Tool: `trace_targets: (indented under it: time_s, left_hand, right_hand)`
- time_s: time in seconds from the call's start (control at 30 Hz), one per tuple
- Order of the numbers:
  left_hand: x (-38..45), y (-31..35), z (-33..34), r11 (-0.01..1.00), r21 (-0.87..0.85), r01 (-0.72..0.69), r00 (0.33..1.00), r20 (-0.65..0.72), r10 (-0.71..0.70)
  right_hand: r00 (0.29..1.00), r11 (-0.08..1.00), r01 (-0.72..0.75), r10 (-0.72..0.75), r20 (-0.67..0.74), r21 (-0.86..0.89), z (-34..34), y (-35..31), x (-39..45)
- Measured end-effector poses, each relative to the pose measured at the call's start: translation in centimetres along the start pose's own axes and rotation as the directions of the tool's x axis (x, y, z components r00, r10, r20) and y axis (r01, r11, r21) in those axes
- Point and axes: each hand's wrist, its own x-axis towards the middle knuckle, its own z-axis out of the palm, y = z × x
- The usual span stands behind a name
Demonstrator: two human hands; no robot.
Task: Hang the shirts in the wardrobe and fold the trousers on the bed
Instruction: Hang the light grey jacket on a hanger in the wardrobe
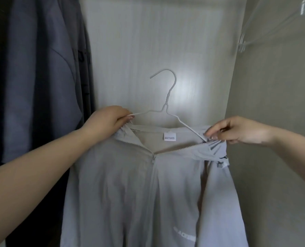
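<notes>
Shirt (148, 189) on a white hanger (167, 106), held up inside the wardrobe (148, 41).
We see the left hand (107, 120) with fingers clamped on the hanger's left arm and the collar, the right hand (237, 131) pinching the hanger's right arm and bunched grey cloth. The zip is partly open. Dark clothes (37, 68) hang to the left.

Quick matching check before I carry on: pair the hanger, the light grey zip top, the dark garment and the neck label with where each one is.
1 white hanger
2 light grey zip top
3 dark grey garment
4 neck label

A hanging at far left
B inside the collar
C gripped by both hands at the shoulders
D hook free, on no rail

Pairs: 1-D, 2-C, 3-A, 4-B
</notes>
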Motion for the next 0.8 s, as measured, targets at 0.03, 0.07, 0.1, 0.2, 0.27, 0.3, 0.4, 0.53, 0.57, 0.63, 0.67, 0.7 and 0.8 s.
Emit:
trace_targets:
  time_s: [0.03, 0.07, 0.1, 0.2, 0.27, 0.3, 0.4, 0.53, 0.57, 0.63, 0.67, 0.7, 0.8]
  left_hand:
    - [0.0, -0.1, 0.0, 1.000, 0.011, -0.011, 1.000, 0.025, 0.010]
    - [0.0, -0.1, 0.1, 0.999, 0.014, -0.034, 0.998, 0.050, 0.033]
    - [0.1, 0.1, 0.2, 0.998, 0.016, -0.061, 0.995, 0.078, 0.059]
    - [0.7, 0.7, 0.5, 0.994, -0.054, -0.095, 0.994, 0.055, 0.098]
    - [1.0, 0.9, 0.4, 0.989, -0.118, -0.092, 0.996, -0.022, 0.090]
    - [1.1, 0.9, 0.3, 0.986, -0.140, -0.087, 0.996, -0.037, 0.083]
    - [1.3, 0.6, 0.4, 0.980, -0.201, -0.016, 1.000, -0.008, 0.015]
    - [1.8, 0.5, 0.6, 0.929, -0.332, 0.163, 0.986, 0.012, -0.169]
    - [1.9, 0.8, 0.7, 0.933, -0.309, 0.186, 0.980, -0.008, -0.199]
    - [2.2, 1.7, 0.9, 0.957, -0.208, 0.201, 0.972, -0.081, -0.221]
    - [2.2, 2.8, 0.8, 0.962, -0.182, 0.202, 0.967, -0.118, -0.226]
    - [2.3, 4.2, 0.8, 0.962, -0.179, 0.206, 0.963, -0.139, -0.232]
    - [2.9, 8.1, 0.7, 0.876, -0.298, 0.378, 0.922, 0.040, -0.385]
  right_hand:
    - [0.999, 0.990, -0.027, 0.032, -0.033, 0.139, -0.5, -0.5, 0.0]
    - [0.996, 0.952, -0.017, 0.042, -0.077, 0.307, -1.0, -0.6, 0.2]
    - [0.995, 0.891, -0.001, 0.047, -0.091, 0.453, -1.2, -1.2, 0.2]
    - [0.996, 0.863, -0.002, 0.048, -0.079, 0.505, -1.1, -1.2, 0.7]
    - [0.996, 0.964, -0.092, 0.093, 0.011, 0.249, -0.1, -1.2, 0.3]
    - [0.993, 0.986, -0.115, 0.110, 0.048, 0.120, 0.5, -1.3, 0.0]
    - [0.994, 0.992, -0.023, 0.036, 0.104, -0.125, 1.9, -1.4, -0.5]
    - [0.984, 0.980, 0.153, -0.163, -0.071, -0.127, 3.9, -2.1, -0.3]
    - [0.977, 0.986, 0.160, -0.164, -0.134, -0.044, 4.4, -2.4, -0.2]
    - [0.974, 0.985, 0.111, -0.082, -0.211, 0.130, 5.5, -3.0, 0.0]
    - [0.976, 0.970, 0.081, -0.030, -0.215, 0.231, 6.2, -3.3, 0.1]
    - [0.978, 0.935, 0.048, 0.027, -0.208, 0.350, 7.0, -3.8, 0.3]
    - [0.971, 0.824, 0.038, 0.104, -0.217, 0.566, 9.5, -5.9, 0.9]
